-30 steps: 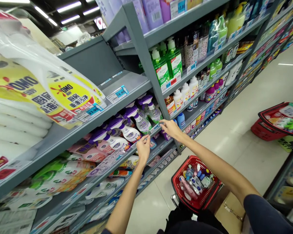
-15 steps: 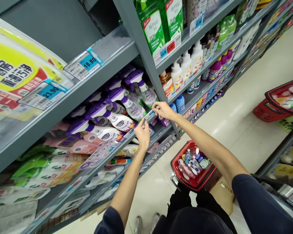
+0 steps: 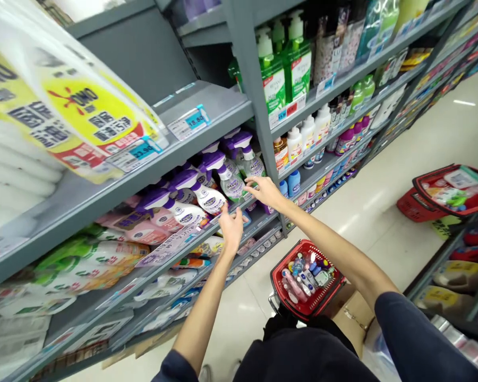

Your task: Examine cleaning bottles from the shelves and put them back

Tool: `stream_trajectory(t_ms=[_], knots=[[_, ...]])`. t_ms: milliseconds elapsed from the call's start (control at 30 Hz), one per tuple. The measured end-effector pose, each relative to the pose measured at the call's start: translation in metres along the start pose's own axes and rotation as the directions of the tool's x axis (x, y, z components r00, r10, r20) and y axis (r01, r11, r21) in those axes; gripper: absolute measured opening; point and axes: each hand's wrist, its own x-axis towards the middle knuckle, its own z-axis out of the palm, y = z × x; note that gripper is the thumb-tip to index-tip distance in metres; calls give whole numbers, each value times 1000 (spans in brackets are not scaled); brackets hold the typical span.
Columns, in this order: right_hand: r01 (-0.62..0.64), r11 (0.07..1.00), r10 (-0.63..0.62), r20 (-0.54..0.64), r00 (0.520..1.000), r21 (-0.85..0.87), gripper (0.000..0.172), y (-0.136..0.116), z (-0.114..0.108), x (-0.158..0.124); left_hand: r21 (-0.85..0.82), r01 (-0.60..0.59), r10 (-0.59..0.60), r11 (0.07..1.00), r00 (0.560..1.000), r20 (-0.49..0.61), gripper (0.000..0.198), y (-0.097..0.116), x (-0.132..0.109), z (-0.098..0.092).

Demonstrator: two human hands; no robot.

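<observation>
My left hand (image 3: 231, 227) is at the front edge of the shelf with thumb and forefinger apart, holding nothing. Slightly higher and to its right, my right hand (image 3: 265, 192) reaches over the same edge, fingers stretched and parted, close to a clear spray bottle (image 3: 233, 185) with a purple trigger head. A white spray bottle (image 3: 212, 200) stands just behind my left hand, and another white one (image 3: 187, 213) leans farther left. Whether my right fingertips touch the bottle or the shelf edge, I cannot tell. A price strip (image 3: 171, 245) runs along the shelf front.
A red basket (image 3: 276, 276) filled with packaged goods sits before me. Another red basket (image 3: 412, 204) is at the right. Yellow-labelled refill packs (image 3: 91, 114) stand on the upper left shelf, green pump bottles (image 3: 300, 66) beyond the grey upright (image 3: 253, 79). A cardboard box (image 3: 352, 318) lies near my legs.
My fingers were pinched at the shelf-edge label strip; both hands have now come off it and spread. The view has shifted, showing more of the upper shelves.
</observation>
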Motion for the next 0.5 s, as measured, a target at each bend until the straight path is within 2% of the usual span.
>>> stream_trajectory(t_ms=[100,267,367,500], knots=[[21,991,-28,-48,998,-131,47,-30,7,15,-11,21,-20,1000,997,73,83,5,4,5],[-28,978,6,-103,995,-205,58,-66,16,34,-125,43,-33,991,996,78,88,9,10,17],[-101,949,75,-97,992,-298,48,-82,17,40,-155,61,-47,986,995,90,89,6,12,22],[-111,926,101,-47,994,-361,31,-94,12,43,-163,61,-43,985,993,110,89,-1,13,25]])
